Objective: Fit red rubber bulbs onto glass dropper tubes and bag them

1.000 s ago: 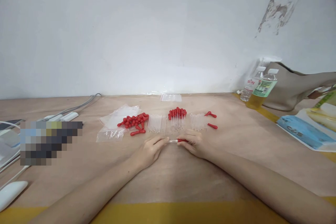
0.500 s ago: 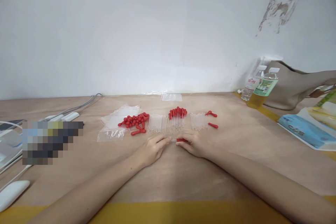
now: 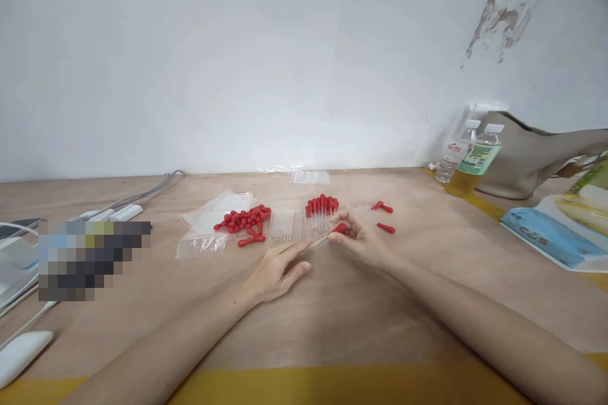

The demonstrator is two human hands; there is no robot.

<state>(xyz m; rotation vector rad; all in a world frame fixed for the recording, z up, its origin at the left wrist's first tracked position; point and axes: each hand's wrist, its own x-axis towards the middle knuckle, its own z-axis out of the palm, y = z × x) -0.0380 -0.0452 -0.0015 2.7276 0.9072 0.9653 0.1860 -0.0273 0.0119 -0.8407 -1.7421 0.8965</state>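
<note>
My right hand [image 3: 363,242] pinches the red rubber bulb of a dropper [image 3: 320,241], whose clear tube slants down to the left. Near the tube's tip, my left hand [image 3: 280,271] has its fingers stretched out and its thumb apart; whether a fingertip touches the tube I cannot tell. Behind the hands lies a fan of red-topped droppers [image 3: 323,204]. A row of clear tubes [image 3: 285,224] is left of that fan, and more tubes [image 3: 363,215] lie to its right, partly hidden by my right hand. A pile of red bulbs [image 3: 244,220] sits at the left.
Clear plastic bags [image 3: 209,221] lie beside the bulb pile. A few loose red bulbs [image 3: 386,228] are at the right. Two bottles [image 3: 475,158], a grey-brown bag [image 3: 513,158] and a blue tissue pack [image 3: 555,234] occupy the right side. Cables [image 3: 152,188] and a white mouse [image 3: 23,354] are leftward.
My left thumb and fingers have parted, letting go of the tube. My right hand has risen slightly away from me with the dropper, which now tilts instead of lying level.
</note>
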